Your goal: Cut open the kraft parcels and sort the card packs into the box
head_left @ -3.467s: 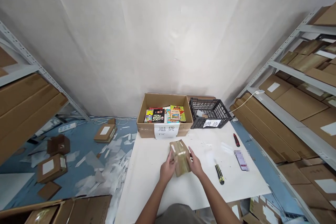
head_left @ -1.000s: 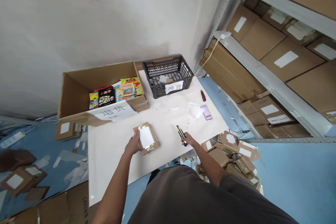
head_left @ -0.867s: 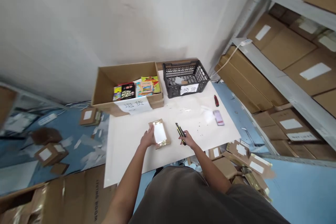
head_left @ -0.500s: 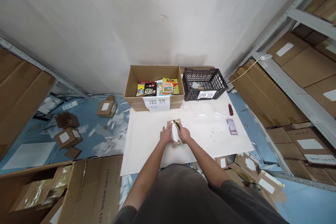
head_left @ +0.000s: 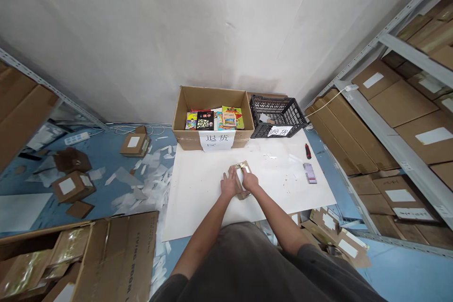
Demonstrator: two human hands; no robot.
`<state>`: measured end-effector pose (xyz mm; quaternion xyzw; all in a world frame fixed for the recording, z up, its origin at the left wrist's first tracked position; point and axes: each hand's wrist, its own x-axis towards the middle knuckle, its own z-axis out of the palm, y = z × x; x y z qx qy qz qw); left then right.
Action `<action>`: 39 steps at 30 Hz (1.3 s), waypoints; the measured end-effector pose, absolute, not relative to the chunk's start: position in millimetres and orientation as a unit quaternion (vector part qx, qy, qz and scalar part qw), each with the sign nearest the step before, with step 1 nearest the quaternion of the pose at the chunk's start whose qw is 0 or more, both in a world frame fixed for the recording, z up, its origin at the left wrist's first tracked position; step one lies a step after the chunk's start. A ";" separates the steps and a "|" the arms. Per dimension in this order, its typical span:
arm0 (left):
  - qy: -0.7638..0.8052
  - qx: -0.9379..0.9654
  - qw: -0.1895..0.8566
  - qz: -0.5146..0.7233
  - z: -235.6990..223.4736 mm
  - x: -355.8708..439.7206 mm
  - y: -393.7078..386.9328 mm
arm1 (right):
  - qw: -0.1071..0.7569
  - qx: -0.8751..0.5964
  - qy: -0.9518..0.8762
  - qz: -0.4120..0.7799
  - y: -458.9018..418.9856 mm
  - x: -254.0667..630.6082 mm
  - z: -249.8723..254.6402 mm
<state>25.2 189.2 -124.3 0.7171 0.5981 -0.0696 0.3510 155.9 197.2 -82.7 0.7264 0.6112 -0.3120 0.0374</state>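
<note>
A small taped cardboard parcel [head_left: 242,173] with a white label lies on the white table [head_left: 198,188]. My left hand [head_left: 230,184] rests on its left side, fingers curled against it. My right hand [head_left: 250,180] is closed round a yellow-and-black utility knife, whose tip shows at the parcel's far end [head_left: 241,166]. Most of the knife is hidden under the hand.
An open cardboard box [head_left: 184,104] of books and a black plastic crate [head_left: 293,115] stand at the table's far edge, each with a paper sign. A red cutter [head_left: 307,151] and a phone [head_left: 310,172] lie at right. Shelves of cartons flank both sides; parcels litter the floor.
My right hand picked up the utility knife from the table and brought it onto the parcel. The parcel was turned label-up and my left hand stays on it.
</note>
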 end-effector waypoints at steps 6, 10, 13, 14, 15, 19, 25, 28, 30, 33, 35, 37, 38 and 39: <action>0.591 0.736 0.319 -0.090 -119.3 16.3 187.7 | 0.205 0.703 0.621 -0.279 174.8 163.1 -52.9; 0.586 0.743 0.313 -0.080 -120.3 13.5 186.5 | 0.217 0.694 0.623 -0.290 154.1 168.4 -42.5; 0.587 0.745 0.307 -0.077 -122.5 13.4 186.5 | 0.239 0.688 0.614 -0.304 138.0 176.2 -36.7; 0.589 0.745 0.305 -0.076 -123.1 13.7 186.6 | 0.244 0.687 0.612 -0.308 132.3 179.5 -35.0; 0.590 0.745 0.304 -0.075 -123.6 14.0 186.7 | 0.246 0.685 0.611 -0.310 126.5 183.0 -33.4; 0.592 0.744 0.301 -0.074 -124.2 15.2 187.0 | 0.254 0.676 0.615 -0.318 106.9 191.9 -28.9; 0.604 0.737 0.290 -0.080 -125.0 16.0 188.3 | 0.257 0.651 0.630 -0.336 97.9 198.9 -17.8; 0.617 0.727 0.290 -0.080 -126.7 21.8 187.9 | 0.240 0.654 0.629 -0.345 95.6 226.6 -10.5; 0.631 0.714 0.293 -0.075 -127.7 29.0 185.9 | 0.196 0.676 0.627 -0.334 95.0 253.2 -9.2; 0.648 0.700 0.292 -0.070 -127.5 42.1 179.6 | 0.091 0.720 0.615 -0.309 103.2 284.8 -19.1; 0.656 0.694 0.287 -0.073 -126.2 49.8 173.5 | 0.037 0.744 0.593 -0.306 116.8 290.9 -34.7; 0.665 0.689 0.277 -0.080 -124.6 55.5 166.7 | 0.009 0.763 0.566 -0.312 134.4 285.4 -55.0; 0.669 0.688 0.268 -0.085 -123.9 57.7 163.3 | 0.004 0.769 0.554 -0.318 143.3 280.4 -65.5; 0.673 0.688 0.257 -0.088 -123.2 59.5 160.2 | 0.005 0.773 0.545 -0.326 151.6 275.1 -75.5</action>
